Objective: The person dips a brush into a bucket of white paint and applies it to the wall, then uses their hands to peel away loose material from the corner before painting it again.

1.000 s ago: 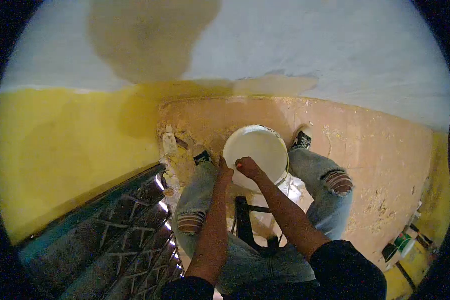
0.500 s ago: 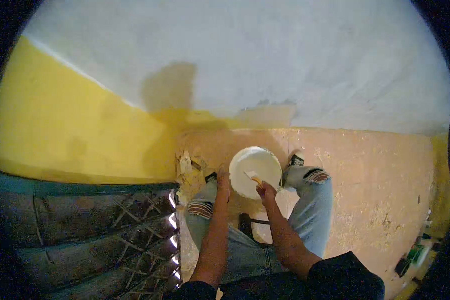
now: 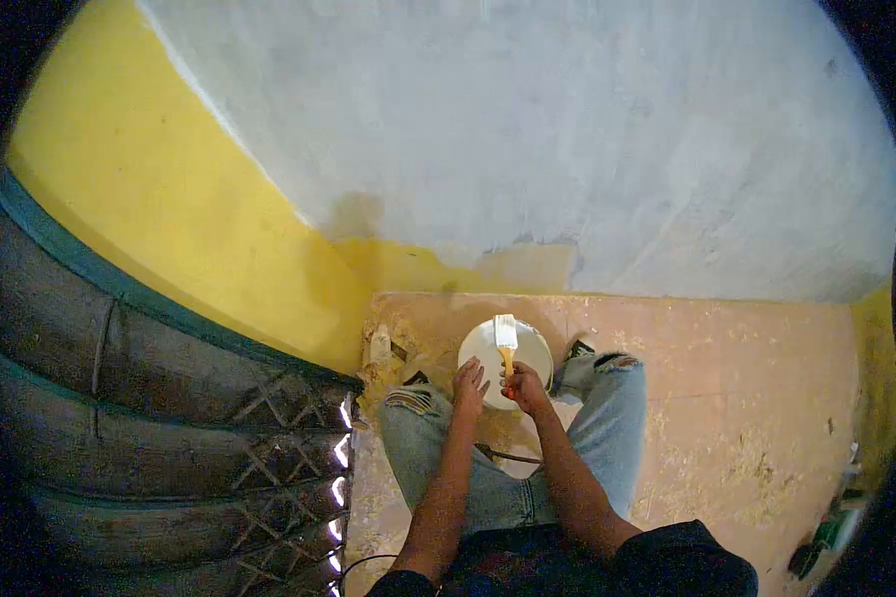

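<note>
Here right hand (image 3: 526,386) grips brush (image 3: 506,333) over white bucket (image 3: 536,350); left hand (image 3: 469,383) spread flat on rim.

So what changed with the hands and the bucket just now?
The right hand has lifted a brush up over the bucket; a second ago no brush showed. The left hand has spread its fingers at the near rim. The view tilted up, so more wall shows. The bucket stayed between the legs.
</note>
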Demonstrator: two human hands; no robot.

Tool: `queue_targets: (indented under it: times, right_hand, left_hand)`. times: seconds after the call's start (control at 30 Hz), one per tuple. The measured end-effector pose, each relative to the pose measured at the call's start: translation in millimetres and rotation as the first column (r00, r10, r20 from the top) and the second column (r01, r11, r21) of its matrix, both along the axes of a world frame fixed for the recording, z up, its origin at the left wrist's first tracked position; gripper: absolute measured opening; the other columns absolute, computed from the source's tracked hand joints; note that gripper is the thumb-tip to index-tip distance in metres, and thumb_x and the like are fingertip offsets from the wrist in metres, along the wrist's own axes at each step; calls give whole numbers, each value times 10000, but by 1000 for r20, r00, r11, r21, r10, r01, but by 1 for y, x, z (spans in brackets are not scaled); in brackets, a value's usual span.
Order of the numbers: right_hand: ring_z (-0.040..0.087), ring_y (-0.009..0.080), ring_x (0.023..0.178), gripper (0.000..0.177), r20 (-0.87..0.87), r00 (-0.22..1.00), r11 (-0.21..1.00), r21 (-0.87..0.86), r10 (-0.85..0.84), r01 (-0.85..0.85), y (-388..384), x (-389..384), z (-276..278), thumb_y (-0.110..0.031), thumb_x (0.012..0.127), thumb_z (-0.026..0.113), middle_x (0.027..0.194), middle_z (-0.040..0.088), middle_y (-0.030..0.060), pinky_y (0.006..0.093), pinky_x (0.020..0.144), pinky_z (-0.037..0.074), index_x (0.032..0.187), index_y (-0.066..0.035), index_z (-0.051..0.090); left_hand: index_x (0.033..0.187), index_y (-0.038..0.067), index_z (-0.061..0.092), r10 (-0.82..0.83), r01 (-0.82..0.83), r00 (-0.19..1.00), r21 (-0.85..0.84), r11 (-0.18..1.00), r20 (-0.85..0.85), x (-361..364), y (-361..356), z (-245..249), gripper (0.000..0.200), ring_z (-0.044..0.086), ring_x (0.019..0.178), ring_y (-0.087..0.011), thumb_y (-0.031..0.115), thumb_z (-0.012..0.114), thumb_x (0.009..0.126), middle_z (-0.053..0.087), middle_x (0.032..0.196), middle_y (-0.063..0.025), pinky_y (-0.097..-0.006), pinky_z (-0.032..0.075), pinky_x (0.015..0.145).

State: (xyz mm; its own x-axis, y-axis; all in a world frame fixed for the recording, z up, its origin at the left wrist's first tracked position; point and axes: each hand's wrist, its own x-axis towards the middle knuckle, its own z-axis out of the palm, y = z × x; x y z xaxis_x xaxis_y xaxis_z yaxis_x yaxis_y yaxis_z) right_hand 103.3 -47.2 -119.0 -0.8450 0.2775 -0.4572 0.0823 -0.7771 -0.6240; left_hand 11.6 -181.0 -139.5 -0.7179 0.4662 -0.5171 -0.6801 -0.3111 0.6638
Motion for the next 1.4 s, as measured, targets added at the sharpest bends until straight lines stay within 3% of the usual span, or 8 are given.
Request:
queue_targets:
  times: [0.5,0.63,0.67,0.83,0.9,1.03,1.3,1.4]
  right_hand:
    - [586,179,632,177,128,985,969,206,112,-137,-71,-127,1,-137,955,502,769,569,99,292,510,493,1087,-24,469]
    - [526,161,593,109,-139,959,904,-322,249,-281,-93,-186,-61,-158,961,480,771,542,90,285,487,447,977,-76,411]
    - [508,155,612,107,-68,983,985,29,173,-171,-116,-206,-20,-163,954,469,789,524,83,288,496,433,954,-91,390]
    - [534,178,638,113,-19,963,957,120,267,-263,-160,-332,-69,-151,941,459,807,535,96,315,535,467,1019,-74,431]
    - [540,181,610,136,-49,948,823,512,314,-246,-180,-398,-103,-148,936,463,779,533,102,306,533,474,1039,-60,443]
    - [510,165,519,99,-170,942,954,127,290,-271,-206,-476,-102,-152,942,453,695,506,46,304,445,450,1007,-77,448]
    - [476,176,608,46,-168,967,954,-198,194,-226,-247,-571,-100,-66,945,448,743,481,65,317,534,421,991,-61,450]
    - [495,224,541,143,-67,992,985,-130,107,-115,-264,-589,-110,-179,951,510,669,462,85,369,464,434,928,-70,421]
  left_hand:
    - [1103,111,611,378,-390,864,32,920,-332,-160,-75,49,316,544,1038,-128,320,617,865,589,1200,-19,-311,435,844]
    - [1098,103,598,475,-507,828,-36,861,-299,-230,-105,40,296,560,1073,-159,306,613,883,593,1185,-41,-321,456,857]
    - [1095,99,594,512,-547,789,-9,837,-339,-247,-113,42,287,561,1091,-169,295,613,887,593,1180,-48,-327,466,861]
    - [1091,89,589,528,-530,721,133,837,-450,-330,-173,8,254,548,1128,-197,248,617,894,594,1160,-67,-371,491,886]
    - [1097,69,584,548,-566,757,64,822,-355,-359,-191,-18,245,537,1139,-198,203,606,894,572,1173,-86,-362,490,894]
    - [1132,51,553,399,-556,808,-335,761,-433,-367,-189,-17,260,520,1147,-205,127,582,885,536,1198,-99,-340,478,907]
    - [1193,18,471,602,-663,659,29,748,-450,-406,-193,-26,327,483,1178,-231,53,543,876,514,1223,-117,-338,383,997]
    - [1174,27,487,348,-656,688,-340,674,-637,-396,-198,-13,319,491,1134,-235,94,574,873,513,1190,-108,-357,410,965]
